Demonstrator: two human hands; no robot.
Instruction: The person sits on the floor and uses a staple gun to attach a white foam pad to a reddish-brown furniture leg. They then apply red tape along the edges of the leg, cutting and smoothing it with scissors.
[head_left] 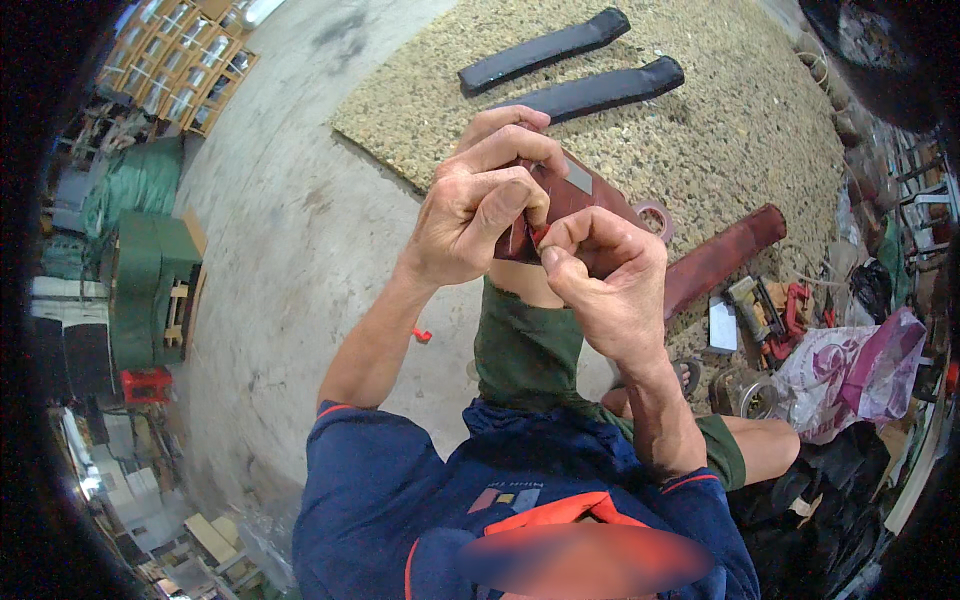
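Observation:
Raised in front of me is a dark red, leather-like padded piece point(603, 196) with a grey patch on its surface. My left hand point(462, 215) grips its near-left end, fingers curled over it and thumb bent in. At that end, my right hand point(615, 275) pinches a small bright red bit point(541, 235) between thumb and forefinger; whether it is thread, tape or a clip cannot be made out. Both hands partly cover the piece. A similar dark red padded strip point(735, 255) lies beyond my right hand, beside a roll of tape point(655, 219).
Two black padded strips point(545, 50) point(605, 88) lie on a speckled foam mat point(400, 110). At the right are hand tools point(788, 315), a glass jar point(748, 393) and a white-and-pink plastic bag point(850, 385). A red scrap point(422, 335) lies on the concrete floor. Green furniture point(150, 285) stands left.

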